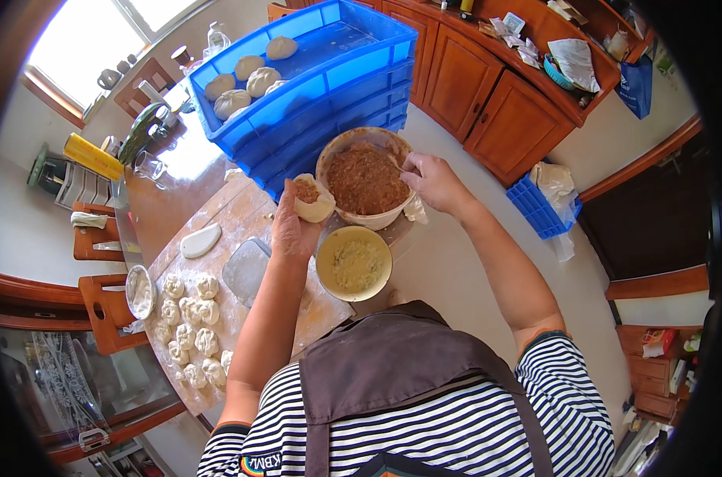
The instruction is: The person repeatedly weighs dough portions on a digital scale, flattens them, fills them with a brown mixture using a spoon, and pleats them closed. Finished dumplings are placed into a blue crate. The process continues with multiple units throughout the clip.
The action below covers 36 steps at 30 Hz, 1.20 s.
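Observation:
My left hand [295, 229] cups a dough wrapper [313, 207] with brown filling in its hollow, beside the rim of a large tub. Over the right side of that tub [364, 219], my right hand [429, 179] grips a thin utensil [396, 164] whose lower end is at the filling; its full shape is hard to make out. Brown minced filling [367, 179] lies in the tub. Just nearer to me stands a smaller bowl [320, 277] holding a pale, chopped mixture [356, 265].
Several dough pieces [185, 337] lie on the floured board [241, 197], beside a white dough scraper [200, 240] and a grey slab [246, 271]. A bowl of flour [141, 292] sits left. Stacked blue crates [313, 95] rise behind, the top one holding filled buns [262, 81].

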Each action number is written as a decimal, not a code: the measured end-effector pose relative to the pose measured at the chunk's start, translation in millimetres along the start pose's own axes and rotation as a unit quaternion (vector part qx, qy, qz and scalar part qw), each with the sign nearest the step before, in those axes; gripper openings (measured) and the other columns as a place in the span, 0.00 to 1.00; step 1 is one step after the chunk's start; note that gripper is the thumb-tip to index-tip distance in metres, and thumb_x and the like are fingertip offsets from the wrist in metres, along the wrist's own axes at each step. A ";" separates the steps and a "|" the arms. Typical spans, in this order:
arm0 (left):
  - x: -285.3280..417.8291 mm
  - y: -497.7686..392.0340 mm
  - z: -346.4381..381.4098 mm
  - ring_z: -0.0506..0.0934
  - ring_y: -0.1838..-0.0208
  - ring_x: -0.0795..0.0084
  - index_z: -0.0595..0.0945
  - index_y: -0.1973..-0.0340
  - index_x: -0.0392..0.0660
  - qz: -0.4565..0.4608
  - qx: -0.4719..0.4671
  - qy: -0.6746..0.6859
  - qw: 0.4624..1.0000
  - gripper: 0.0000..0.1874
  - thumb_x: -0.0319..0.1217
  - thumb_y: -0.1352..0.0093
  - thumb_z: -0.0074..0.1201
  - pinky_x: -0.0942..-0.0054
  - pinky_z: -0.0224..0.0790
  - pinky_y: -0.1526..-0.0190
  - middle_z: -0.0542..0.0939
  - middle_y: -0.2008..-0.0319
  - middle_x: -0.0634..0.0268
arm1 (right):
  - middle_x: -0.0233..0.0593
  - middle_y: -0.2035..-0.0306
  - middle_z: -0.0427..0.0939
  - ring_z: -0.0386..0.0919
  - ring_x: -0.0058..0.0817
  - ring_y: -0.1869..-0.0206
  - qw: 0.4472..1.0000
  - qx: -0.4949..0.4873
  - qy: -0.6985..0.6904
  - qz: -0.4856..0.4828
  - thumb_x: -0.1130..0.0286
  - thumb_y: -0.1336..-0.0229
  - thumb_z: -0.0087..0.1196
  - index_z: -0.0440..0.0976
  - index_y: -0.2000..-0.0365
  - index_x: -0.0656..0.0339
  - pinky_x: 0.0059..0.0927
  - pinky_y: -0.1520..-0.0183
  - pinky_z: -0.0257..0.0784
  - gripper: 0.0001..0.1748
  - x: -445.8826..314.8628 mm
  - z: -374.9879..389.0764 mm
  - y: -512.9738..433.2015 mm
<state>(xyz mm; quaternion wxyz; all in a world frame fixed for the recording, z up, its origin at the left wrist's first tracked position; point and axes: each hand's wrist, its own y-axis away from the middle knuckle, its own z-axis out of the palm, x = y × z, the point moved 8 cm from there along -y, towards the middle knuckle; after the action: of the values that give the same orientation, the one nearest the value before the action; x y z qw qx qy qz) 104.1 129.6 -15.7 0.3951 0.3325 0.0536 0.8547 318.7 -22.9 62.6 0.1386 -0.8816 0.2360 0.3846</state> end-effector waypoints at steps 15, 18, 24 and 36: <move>4.5 3.6 56.6 0.78 0.42 0.64 0.73 0.38 0.40 0.171 -0.081 -0.268 0.945 0.21 0.41 0.18 0.43 0.59 0.70 0.36 0.79 0.46 0.57 | 0.41 0.80 0.78 0.76 0.26 0.74 0.979 -0.180 -0.076 -0.051 0.67 0.38 0.57 0.84 0.61 0.66 0.37 0.67 0.72 0.13 -47.5 13.0 7.1; 3.9 4.2 45.3 0.79 0.48 0.72 0.76 0.43 0.43 0.202 -0.070 -0.302 0.929 0.18 0.42 0.19 0.44 0.70 0.74 0.44 0.81 0.50 0.62 | 0.27 0.84 0.71 0.65 0.15 0.84 0.969 -0.201 -0.130 -0.063 0.71 0.34 0.55 0.82 0.62 0.67 0.25 0.82 0.59 0.10 -45.5 36.5 2.7; 8.9 20.7 13.7 0.80 0.46 0.64 0.76 0.45 0.41 0.074 0.012 -0.145 0.987 0.23 0.48 0.20 0.45 0.61 0.73 0.41 0.81 0.49 0.59 | 0.27 0.84 0.71 0.63 0.11 0.86 0.879 -0.314 -0.350 0.074 0.68 0.30 0.51 0.81 0.63 0.69 0.18 0.85 0.54 0.14 -47.9 74.0 22.0; 85.0 57.5 -213.8 0.82 0.57 0.68 0.81 0.52 0.43 0.097 0.239 -0.231 0.938 0.12 0.35 0.27 0.57 0.64 0.78 0.58 0.82 0.54 0.63 | 0.51 0.75 0.78 0.77 0.52 0.69 0.968 -0.001 0.237 -0.077 0.72 0.46 0.62 0.81 0.68 0.64 0.48 0.62 0.73 0.07 -0.9 56.3 -12.0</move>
<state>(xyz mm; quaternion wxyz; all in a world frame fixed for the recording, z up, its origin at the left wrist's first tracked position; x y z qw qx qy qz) -102.9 187.3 -115.9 0.2203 0.6092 0.1308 0.7505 289.9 11.6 26.5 0.1073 -0.9633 0.1929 0.1529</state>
